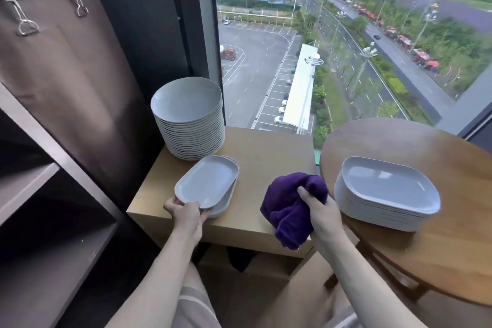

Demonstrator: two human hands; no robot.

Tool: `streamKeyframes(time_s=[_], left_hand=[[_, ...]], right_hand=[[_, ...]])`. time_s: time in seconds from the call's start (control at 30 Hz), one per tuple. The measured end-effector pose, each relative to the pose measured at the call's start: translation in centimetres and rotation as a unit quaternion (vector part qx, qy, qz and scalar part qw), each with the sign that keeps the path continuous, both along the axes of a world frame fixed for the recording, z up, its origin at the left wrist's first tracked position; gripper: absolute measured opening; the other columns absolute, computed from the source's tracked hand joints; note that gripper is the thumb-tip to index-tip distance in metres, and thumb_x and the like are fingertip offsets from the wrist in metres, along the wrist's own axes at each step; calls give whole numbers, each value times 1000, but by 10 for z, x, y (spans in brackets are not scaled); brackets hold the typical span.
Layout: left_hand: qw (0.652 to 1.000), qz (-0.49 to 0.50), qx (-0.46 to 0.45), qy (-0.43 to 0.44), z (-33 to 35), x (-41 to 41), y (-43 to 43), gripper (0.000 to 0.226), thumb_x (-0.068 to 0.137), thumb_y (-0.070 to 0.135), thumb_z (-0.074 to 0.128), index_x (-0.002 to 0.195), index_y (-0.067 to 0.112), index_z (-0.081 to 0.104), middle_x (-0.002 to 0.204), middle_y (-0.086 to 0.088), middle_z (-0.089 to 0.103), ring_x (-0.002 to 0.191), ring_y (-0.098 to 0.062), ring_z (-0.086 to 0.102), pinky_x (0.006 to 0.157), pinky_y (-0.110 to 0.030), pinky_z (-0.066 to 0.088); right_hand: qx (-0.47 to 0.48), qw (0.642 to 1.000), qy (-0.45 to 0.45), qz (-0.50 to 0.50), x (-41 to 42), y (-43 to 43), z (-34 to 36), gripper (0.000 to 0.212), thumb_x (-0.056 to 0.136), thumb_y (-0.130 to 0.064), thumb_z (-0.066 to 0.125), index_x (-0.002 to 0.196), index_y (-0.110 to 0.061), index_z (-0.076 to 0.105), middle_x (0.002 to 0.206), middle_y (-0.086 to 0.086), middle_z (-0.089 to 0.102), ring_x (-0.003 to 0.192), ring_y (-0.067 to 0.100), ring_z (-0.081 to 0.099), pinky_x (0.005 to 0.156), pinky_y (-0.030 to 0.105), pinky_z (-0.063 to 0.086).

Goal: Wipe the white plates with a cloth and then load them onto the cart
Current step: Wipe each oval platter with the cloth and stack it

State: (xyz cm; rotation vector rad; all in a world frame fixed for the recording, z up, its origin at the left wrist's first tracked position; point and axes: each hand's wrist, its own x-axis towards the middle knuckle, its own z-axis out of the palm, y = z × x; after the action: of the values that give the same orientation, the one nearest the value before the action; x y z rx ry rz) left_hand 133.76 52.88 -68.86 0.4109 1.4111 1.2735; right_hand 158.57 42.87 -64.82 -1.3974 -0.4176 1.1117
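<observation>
My left hand grips the near end of a white oblong plate, which lies tilted on top of another plate on the square light-wood table. My right hand holds a bunched purple cloth just above that table's front right corner. A tall stack of round white plates stands at the table's back left. A stack of oblong white plates sits on the round wooden table to the right.
Dark shelves of a cart or rack stand at the left, with a brown fabric cover clipped up behind them. A floor-to-ceiling window runs directly behind both tables. My knees are under the table's front edge.
</observation>
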Motion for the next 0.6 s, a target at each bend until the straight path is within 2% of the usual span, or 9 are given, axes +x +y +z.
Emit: streamKeyframes(time_s=[0.1, 0.2, 0.27, 0.37, 0.5, 0.6], left_hand=[[999, 3, 9, 37, -4, 4, -4, 56, 94, -16, 47, 127, 25, 29, 139, -4, 39, 119, -25, 51, 67, -35, 58], [996, -31, 4, 88, -10, 1, -7, 44, 97, -1, 60, 126, 20, 33, 133, -5, 45, 106, -17, 58, 76, -37, 61], [990, -56, -17, 129, -15, -4, -9, 36, 99, 8, 61, 127, 14, 39, 130, -7, 49, 104, -20, 62, 81, -40, 62], [981, -77, -41, 174, -18, -8, -12, 30, 99, 11, 56, 129, 5, 52, 124, -11, 56, 92, -20, 61, 75, -36, 61], [975, -102, -53, 193, -17, -8, -20, 20, 99, 7, 47, 109, 10, 64, 107, -7, 62, 80, -17, 57, 83, -42, 60], [971, -109, -52, 205, -13, -6, -22, 21, 99, 5, 45, 93, 16, 63, 107, -7, 61, 81, -17, 56, 78, -39, 58]], right_hand=[[-7, 1000, 3, 9, -4, -12, -10, 24, 90, -23, 76, 113, -20, 70, 104, 5, 77, 105, 32, 71, 94, 51, 58], [-9, 1000, -7, 24, -6, -17, -13, 28, 90, -24, 75, 117, -21, 69, 108, 6, 76, 107, 31, 70, 97, 52, 56], [-8, 999, -8, 30, -7, -16, -11, 27, 91, -24, 75, 117, -21, 69, 109, 6, 76, 107, 31, 70, 97, 51, 56], [-2, 1000, -1, 24, -4, -13, -6, 22, 91, -22, 76, 111, -20, 71, 108, 8, 76, 104, 30, 72, 94, 50, 57], [9, 1000, 5, 26, -2, -13, 1, 21, 90, -22, 76, 111, -19, 72, 103, 4, 78, 104, 30, 72, 94, 48, 57], [19, 999, 9, 24, 0, -16, 6, 21, 91, -20, 76, 111, -18, 71, 101, 4, 78, 103, 30, 72, 91, 47, 58]])
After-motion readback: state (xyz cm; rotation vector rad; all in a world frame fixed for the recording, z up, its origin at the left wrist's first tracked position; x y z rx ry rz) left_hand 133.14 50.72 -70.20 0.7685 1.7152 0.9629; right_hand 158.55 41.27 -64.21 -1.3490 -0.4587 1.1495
